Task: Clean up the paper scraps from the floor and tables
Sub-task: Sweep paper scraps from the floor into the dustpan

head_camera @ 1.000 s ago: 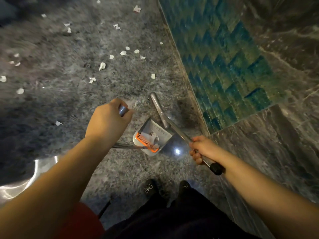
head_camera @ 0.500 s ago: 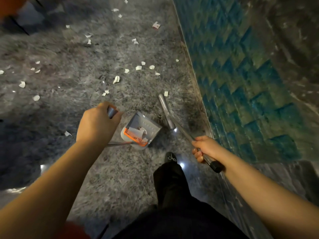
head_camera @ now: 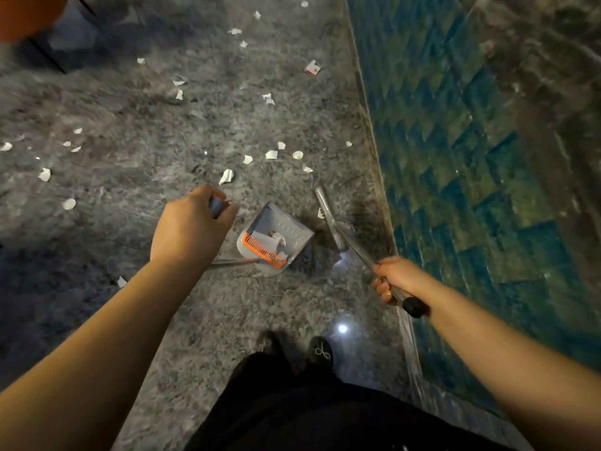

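Observation:
My left hand point(head_camera: 192, 229) grips the top of the long handle of a grey dustpan point(head_camera: 286, 227) with an orange comb edge; the pan hangs just above the grey marble floor and holds a few white paper scraps. My right hand point(head_camera: 395, 278) grips the metal broom handle point(head_camera: 354, 247) near its black end cap. The broom head point(head_camera: 322, 200) is down on the floor just right of the pan. Several white paper scraps point(head_camera: 271, 154) lie scattered ahead and to the left, and one lies beside the broom head.
A blue-green tiled wall point(head_camera: 471, 190) runs along the right, close to the broom. My feet in dark shoes point(head_camera: 320, 351) stand behind the pan. An orange object with dark thin legs point(head_camera: 19, 17) is at the far top left. A red-and-white scrap point(head_camera: 313, 67) lies near the wall.
I have stepped forward along the wall; both feet now stand together. The dustpan and broom moved ahead with me, and the scraps ahead are closer. Both grips are unchanged.

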`<control>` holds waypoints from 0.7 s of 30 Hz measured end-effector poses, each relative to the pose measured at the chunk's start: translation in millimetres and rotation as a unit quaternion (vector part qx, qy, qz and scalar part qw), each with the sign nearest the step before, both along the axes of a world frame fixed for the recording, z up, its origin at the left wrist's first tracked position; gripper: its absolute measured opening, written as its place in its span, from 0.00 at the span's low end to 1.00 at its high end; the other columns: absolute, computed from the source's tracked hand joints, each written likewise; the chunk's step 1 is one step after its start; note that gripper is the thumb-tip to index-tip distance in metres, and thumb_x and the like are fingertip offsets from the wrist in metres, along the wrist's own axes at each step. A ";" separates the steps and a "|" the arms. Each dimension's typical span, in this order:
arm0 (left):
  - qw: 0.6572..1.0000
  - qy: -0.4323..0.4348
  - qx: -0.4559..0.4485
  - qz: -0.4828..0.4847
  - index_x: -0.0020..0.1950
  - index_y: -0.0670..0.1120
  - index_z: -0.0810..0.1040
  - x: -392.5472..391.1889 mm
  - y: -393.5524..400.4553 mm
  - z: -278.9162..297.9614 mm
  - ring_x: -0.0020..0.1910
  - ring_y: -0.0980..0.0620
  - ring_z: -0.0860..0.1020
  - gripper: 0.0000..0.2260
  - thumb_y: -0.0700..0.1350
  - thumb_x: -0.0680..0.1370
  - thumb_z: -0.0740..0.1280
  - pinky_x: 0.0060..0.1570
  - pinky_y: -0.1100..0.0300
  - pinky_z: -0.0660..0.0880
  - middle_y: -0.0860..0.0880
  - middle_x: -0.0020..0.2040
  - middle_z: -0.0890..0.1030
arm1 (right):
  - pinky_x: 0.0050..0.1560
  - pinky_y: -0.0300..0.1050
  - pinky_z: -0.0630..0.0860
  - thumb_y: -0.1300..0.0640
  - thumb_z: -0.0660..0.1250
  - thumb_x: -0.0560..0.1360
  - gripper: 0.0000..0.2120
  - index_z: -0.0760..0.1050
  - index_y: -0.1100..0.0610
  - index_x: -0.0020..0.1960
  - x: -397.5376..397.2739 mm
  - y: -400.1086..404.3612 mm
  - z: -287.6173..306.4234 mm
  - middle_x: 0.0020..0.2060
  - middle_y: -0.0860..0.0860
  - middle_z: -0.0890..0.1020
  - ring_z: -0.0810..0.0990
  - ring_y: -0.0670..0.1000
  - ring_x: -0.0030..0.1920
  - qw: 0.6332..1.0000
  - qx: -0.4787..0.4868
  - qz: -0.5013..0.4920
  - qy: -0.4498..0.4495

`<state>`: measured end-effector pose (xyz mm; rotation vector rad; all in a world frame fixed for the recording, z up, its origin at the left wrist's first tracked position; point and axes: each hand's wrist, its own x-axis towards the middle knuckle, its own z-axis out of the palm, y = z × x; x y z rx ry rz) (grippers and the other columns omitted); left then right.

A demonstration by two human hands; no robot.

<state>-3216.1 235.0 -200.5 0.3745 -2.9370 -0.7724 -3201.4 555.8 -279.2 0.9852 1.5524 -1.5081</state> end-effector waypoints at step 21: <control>0.981 -0.141 -0.029 -0.132 0.47 0.49 0.75 -241.5 11.4 -50.5 0.38 0.47 0.73 0.12 0.58 0.77 0.66 0.32 0.57 0.64 0.51 0.36 0.75 | 0.19 0.30 0.62 0.64 0.61 0.79 0.13 0.65 0.58 0.37 -192.6 -15.0 -53.1 0.20 0.52 0.67 0.65 0.45 0.17 0.998 0.023 -0.041 -0.036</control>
